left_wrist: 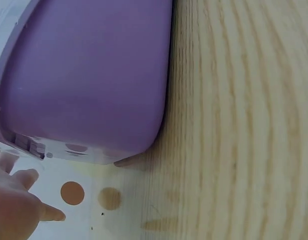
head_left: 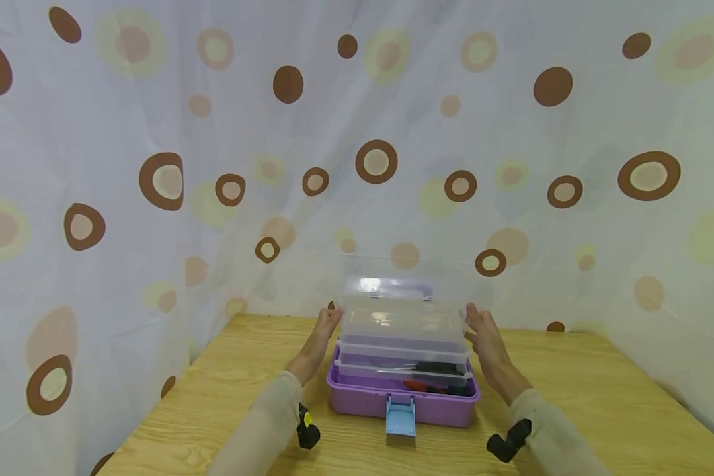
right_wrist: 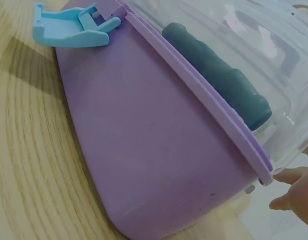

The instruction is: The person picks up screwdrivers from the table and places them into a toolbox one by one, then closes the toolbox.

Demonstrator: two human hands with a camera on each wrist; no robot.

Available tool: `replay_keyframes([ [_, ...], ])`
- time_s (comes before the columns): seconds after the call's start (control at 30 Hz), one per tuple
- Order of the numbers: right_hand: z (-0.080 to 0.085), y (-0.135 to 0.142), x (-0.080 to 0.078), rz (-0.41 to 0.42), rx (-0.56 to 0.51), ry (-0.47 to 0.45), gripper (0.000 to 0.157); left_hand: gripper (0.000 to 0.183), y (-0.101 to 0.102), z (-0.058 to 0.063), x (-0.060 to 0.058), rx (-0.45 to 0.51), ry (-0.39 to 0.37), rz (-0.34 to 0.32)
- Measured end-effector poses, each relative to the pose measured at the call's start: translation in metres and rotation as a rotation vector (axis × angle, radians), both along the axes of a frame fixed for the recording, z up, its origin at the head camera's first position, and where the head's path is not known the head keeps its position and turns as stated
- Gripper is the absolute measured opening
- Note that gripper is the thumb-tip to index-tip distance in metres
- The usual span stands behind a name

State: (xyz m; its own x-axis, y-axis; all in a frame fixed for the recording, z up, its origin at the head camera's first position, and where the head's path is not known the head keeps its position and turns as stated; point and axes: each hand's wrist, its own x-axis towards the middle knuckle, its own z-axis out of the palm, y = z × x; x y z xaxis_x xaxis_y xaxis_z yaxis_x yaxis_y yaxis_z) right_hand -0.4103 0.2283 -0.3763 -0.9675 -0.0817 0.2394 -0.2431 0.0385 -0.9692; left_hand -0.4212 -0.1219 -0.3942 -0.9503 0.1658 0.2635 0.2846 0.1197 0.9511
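Note:
A purple toolbox (head_left: 369, 402) stands on the table, its clear lid (head_left: 404, 285) raised at the back and its clear trays (head_left: 357, 367) lifted above the base. My left hand (head_left: 317, 340) is at the left side of the lid and trays, fingers extended; in the left wrist view it shows beyond the box's end. On the other side my right hand (head_left: 490, 350) has its fingertips right at the lid's right edge, thumb and fingers apart. Black-handled tools (head_left: 437, 368) lie in a tray, and a red-handled tool (head_left: 416, 385) lies below. The light blue latch (head_left: 400, 418) hangs open in front.
The wooden table (head_left: 571, 396) extends on both sides of the box. Behind it hangs a white curtain (head_left: 333, 218) with brown and yellow circles. A dark green cylindrical object (right_wrist: 219, 77) shows through clear plastic in the right wrist view.

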Motion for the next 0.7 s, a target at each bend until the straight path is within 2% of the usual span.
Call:
replay_keyframes([
  [0.17,0.001,0.000,0.005,0.001,0.034,0.009,0.069,0.073,0.000,0.001,0.002,-0.019,-0.013,0.009],
  [0.43,-0.005,0.003,0.014,0.026,0.048,-0.067,0.091,0.091,0.008,0.002,0.010,-0.045,-0.041,0.055],
  [0.6,-0.006,0.002,0.018,0.038,0.064,-0.087,0.092,0.096,0.011,0.004,0.015,-0.049,-0.048,0.093],
  [0.7,-0.006,0.002,0.020,0.043,0.073,-0.082,0.089,0.098,0.012,0.006,0.015,-0.039,-0.054,0.090],
])
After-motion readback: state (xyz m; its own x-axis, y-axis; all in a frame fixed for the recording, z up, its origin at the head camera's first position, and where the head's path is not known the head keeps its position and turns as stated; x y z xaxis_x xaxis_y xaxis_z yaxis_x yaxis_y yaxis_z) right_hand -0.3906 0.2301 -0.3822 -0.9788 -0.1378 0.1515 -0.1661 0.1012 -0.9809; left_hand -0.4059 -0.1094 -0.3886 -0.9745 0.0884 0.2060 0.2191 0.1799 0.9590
